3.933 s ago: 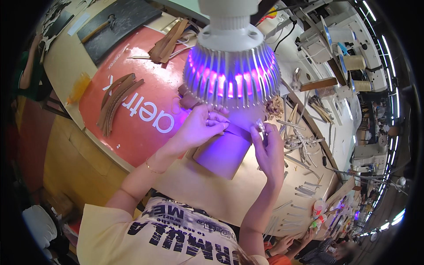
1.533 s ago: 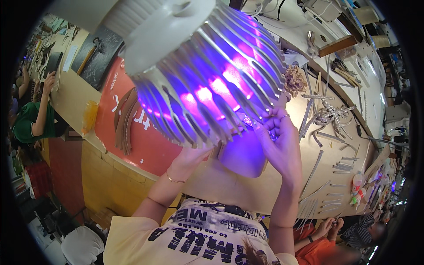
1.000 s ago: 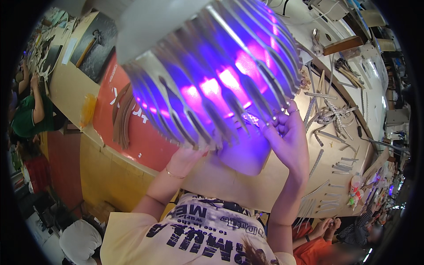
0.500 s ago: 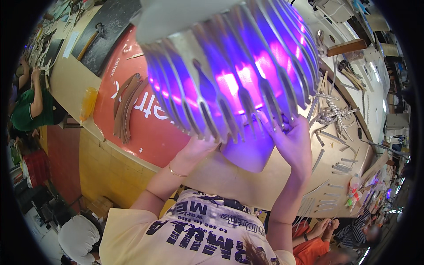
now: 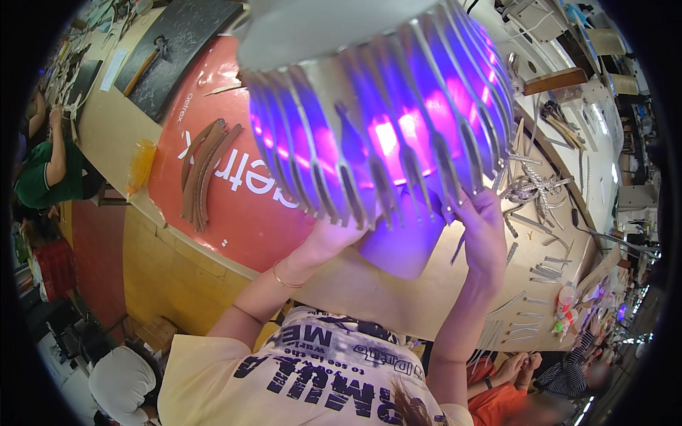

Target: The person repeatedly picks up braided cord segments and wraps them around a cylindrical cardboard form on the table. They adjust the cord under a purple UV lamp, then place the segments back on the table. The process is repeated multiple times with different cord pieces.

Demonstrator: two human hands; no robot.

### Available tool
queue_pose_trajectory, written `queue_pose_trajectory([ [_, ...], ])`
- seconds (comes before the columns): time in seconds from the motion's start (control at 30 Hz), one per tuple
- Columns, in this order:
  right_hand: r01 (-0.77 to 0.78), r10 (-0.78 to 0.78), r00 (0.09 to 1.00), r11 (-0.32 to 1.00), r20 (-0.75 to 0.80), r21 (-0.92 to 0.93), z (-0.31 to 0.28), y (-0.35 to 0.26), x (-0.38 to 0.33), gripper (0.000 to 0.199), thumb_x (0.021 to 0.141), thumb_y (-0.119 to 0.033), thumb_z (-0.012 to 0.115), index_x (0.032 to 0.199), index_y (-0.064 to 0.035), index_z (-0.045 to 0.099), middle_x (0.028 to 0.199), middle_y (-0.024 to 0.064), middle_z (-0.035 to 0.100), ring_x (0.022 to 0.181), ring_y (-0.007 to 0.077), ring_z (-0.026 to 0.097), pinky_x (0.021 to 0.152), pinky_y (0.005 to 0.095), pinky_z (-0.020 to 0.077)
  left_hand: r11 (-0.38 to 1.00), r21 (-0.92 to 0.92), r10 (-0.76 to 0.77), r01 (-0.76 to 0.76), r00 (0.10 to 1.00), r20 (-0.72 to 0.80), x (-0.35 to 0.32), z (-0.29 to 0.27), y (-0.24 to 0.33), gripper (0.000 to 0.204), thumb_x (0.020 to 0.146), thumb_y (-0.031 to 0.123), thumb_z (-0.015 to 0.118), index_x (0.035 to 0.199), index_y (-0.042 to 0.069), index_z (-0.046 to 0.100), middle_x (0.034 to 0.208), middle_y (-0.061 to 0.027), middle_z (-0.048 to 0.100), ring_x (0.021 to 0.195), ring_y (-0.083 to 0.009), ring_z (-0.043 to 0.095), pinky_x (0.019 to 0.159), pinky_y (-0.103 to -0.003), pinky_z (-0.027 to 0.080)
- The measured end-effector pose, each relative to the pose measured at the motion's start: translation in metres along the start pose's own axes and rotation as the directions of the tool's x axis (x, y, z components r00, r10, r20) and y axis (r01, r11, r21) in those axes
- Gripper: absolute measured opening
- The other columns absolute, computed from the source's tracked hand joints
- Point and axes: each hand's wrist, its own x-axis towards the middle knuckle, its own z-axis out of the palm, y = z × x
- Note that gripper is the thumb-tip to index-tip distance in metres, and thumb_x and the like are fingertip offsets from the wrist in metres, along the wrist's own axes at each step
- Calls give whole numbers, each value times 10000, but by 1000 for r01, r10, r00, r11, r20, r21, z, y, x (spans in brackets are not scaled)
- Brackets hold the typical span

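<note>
A pale dome-shaped lamp (image 5: 320, 28) glows purple in front of me. Around its rim hang several grey straps (image 5: 346, 186) with slotted lower ends. My right hand (image 5: 485, 231) is closed just under the right-hand straps, thumb and fingers pinched on a thin dark strip (image 5: 457, 250) that sticks out below them. My left hand (image 5: 332, 238) is raised under the front straps; the straps and the glare hide its fingers. Between my hands a smooth pale surface (image 5: 401, 248) catches the purple light.
Brown curved straps (image 5: 206, 174) lie on a red printed sheet (image 5: 249, 234) at left, beside a yellow bottle (image 5: 141, 167). Further back is a hammer (image 5: 145, 67) on a black slab. Braided cords (image 5: 536, 184) and short grey strips (image 5: 526, 326) lie at right. Other people sit nearby.
The lamp with its straps has shifted slightly right in view. My right hand has drawn a little down and right from the strap ends, and a dark strip now shows below its fingers.
</note>
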Motion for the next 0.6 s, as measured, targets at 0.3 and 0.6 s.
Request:
queue_pose_trajectory([
  [0.3, -45, 32, 998, 941, -46, -334, 15, -1, -7, 151, 913, -117, 672, 905, 34, 673, 678, -27, 593, 592, 6, 442, 529, 186, 375, 999, 28, 19, -18, 1000, -12, 2, -2, 2, 300, 896, -34, 622, 1140, 42, 465, 1051, -154, 684, 950, -177, 686, 817, -287, 597],
  [0.6, 78, -138, 986, 879, -93, -470, 24, 6, -8, 173, 922, -117, 633, 908, 54, 659, 740, 94, 655, 629, 117, 573, 598, 275, 465, 999, 31, 9, -8, 1000, -27, -2, -7, 2, 325, 891, -34, 630, 1161, 38, 464, 1048, -147, 683, 947, -175, 685, 814, -284, 595],
])
